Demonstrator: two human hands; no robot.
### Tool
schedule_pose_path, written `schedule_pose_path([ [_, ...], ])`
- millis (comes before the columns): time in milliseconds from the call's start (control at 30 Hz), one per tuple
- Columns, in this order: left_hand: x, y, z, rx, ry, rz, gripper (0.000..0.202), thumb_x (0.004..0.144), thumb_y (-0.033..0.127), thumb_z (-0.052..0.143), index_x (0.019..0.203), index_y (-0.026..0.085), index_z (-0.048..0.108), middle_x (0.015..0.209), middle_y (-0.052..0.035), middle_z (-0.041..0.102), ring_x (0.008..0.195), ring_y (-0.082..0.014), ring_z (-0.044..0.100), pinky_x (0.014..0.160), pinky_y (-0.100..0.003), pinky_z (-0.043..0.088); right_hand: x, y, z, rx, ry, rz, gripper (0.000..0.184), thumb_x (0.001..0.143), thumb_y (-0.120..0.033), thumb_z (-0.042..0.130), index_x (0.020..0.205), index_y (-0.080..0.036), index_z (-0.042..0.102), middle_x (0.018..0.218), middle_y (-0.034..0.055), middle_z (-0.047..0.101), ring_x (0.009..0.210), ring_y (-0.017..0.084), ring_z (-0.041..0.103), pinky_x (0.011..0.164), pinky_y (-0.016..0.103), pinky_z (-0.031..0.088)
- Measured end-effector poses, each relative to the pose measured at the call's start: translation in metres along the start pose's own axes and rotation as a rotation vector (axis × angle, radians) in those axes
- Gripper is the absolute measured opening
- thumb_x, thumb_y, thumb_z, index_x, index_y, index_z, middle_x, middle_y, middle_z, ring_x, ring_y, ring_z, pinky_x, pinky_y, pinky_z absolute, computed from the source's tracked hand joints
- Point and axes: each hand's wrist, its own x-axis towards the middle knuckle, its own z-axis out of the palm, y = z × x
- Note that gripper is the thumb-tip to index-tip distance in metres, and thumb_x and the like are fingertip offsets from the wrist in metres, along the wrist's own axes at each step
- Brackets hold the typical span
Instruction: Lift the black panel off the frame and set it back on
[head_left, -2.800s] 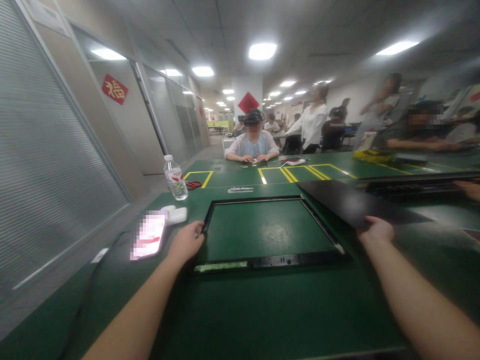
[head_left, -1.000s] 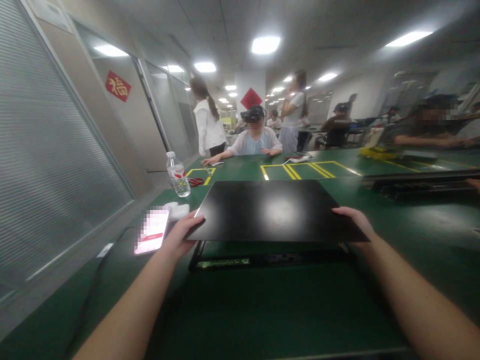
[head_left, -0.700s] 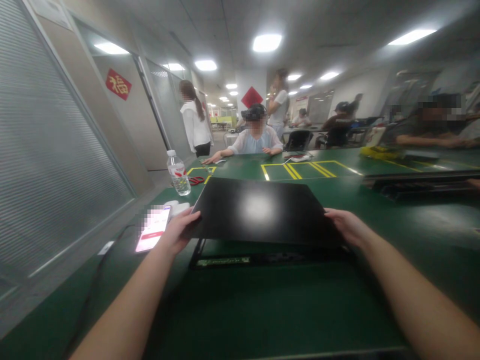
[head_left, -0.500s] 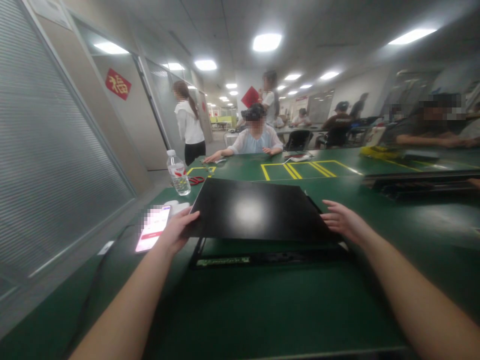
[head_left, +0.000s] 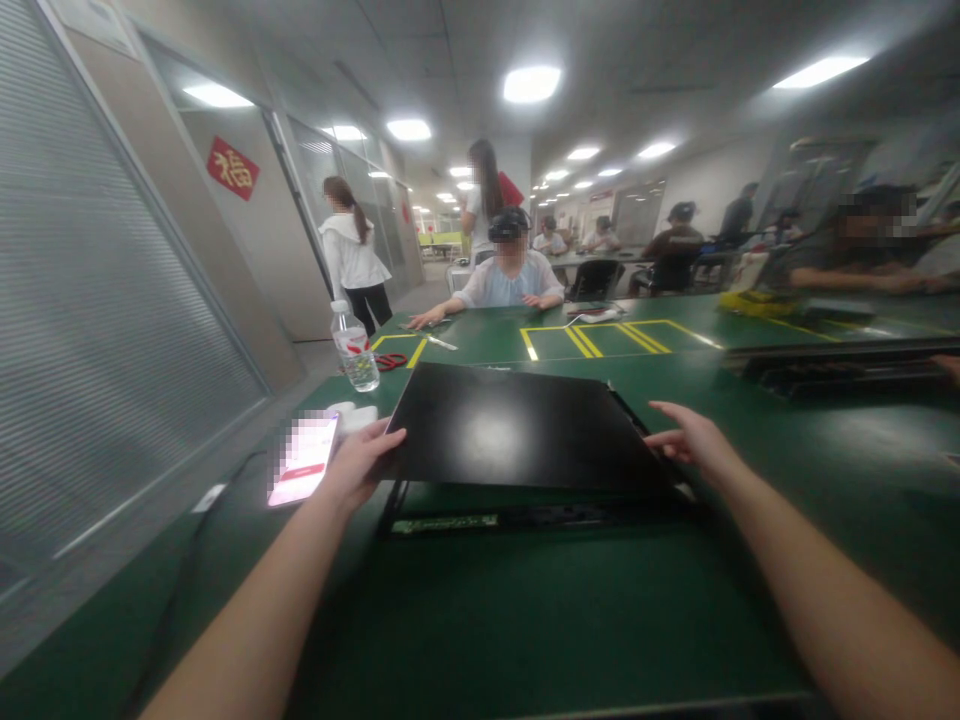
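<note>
A flat black panel (head_left: 517, 425) lies tilted over a thin black rectangular frame (head_left: 525, 518) on the green table (head_left: 525, 620). Its near edge is raised above the frame's front bar. My left hand (head_left: 360, 465) grips the panel's near left corner, thumb on top. At the panel's right edge my right hand (head_left: 690, 440) rests with fingers stretched out, fingertips touching the edge and not wrapped round it.
A lit phone (head_left: 302, 460) and a small white case (head_left: 352, 417) lie left of the panel, a water bottle (head_left: 354, 347) and red scissors (head_left: 388, 361) behind. A dark tray (head_left: 847, 365) sits far right. A seated person (head_left: 510, 270) faces me; others stand and sit beyond.
My right hand brought the panel from the right over the frame, my left took its left corner. In the last second the panel sank toward the frame and my right hand opened at its edge.
</note>
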Motion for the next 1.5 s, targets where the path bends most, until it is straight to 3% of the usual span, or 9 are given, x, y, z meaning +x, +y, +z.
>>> schedule_pose_path([
  [133, 0.003, -0.006, 0.003, 0.022, -0.005, -0.026, 0.023, 0.072, 0.005, 0.075, 0.093, 0.014, 0.075, 0.078, -0.0077, 0.079, 0.059, -0.0161, 0.072, 0.057, -0.023, 0.058, -0.004, -0.004, 0.000, -0.043, 0.046, -0.006, 0.056, 0.084, -0.043, 0.051, 0.133, -0.018, 0.062, 0.061, 0.0102, 0.072, 0.042, 0.013, 0.041, 0.042, 0.022, 0.026],
  [333, 0.005, -0.013, 0.003, 0.035, -0.014, -0.043, 0.028, 0.072, 0.005, 0.077, 0.100, 0.012, 0.075, 0.082, -0.0090, 0.080, 0.056, -0.0148, 0.071, 0.057, -0.022, 0.058, 0.001, 0.002, -0.002, -0.040, 0.081, -0.027, 0.052, 0.082, -0.042, 0.052, 0.126, -0.017, 0.065, 0.060, 0.0098, 0.071, 0.043, 0.014, 0.043, 0.045, 0.024, 0.034],
  [700, 0.009, -0.005, -0.013, 0.087, 0.004, -0.003, 0.033, 0.069, 0.013, 0.082, 0.102, 0.015, 0.074, 0.078, -0.0075, 0.080, 0.063, -0.0194, 0.075, 0.059, -0.025, 0.059, -0.008, -0.006, 0.009, -0.002, 0.033, 0.040, 0.044, 0.086, -0.037, 0.048, 0.124, -0.018, 0.062, 0.062, 0.0097, 0.072, 0.040, 0.012, 0.041, 0.043, 0.022, 0.031],
  [1000, 0.009, -0.014, -0.003, 0.062, -0.027, -0.046, 0.031, 0.071, 0.004, 0.077, 0.101, 0.012, 0.073, 0.081, -0.0093, 0.080, 0.061, -0.0179, 0.074, 0.057, -0.024, 0.059, 0.005, 0.009, 0.000, -0.074, 0.077, -0.038, 0.038, 0.085, -0.039, 0.051, 0.115, -0.019, 0.064, 0.062, 0.0083, 0.072, 0.042, 0.013, 0.045, 0.045, 0.024, 0.036],
  [1500, 0.003, -0.021, 0.008, 0.076, -0.021, -0.095, 0.038, 0.068, 0.004, 0.081, 0.103, 0.012, 0.070, 0.090, -0.0100, 0.081, 0.063, -0.0178, 0.075, 0.059, -0.025, 0.059, 0.009, 0.010, -0.005, -0.285, 0.122, -0.092, 0.034, 0.086, -0.043, 0.052, 0.104, -0.018, 0.066, 0.065, 0.0075, 0.073, 0.048, 0.017, 0.054, 0.050, 0.028, 0.040],
])
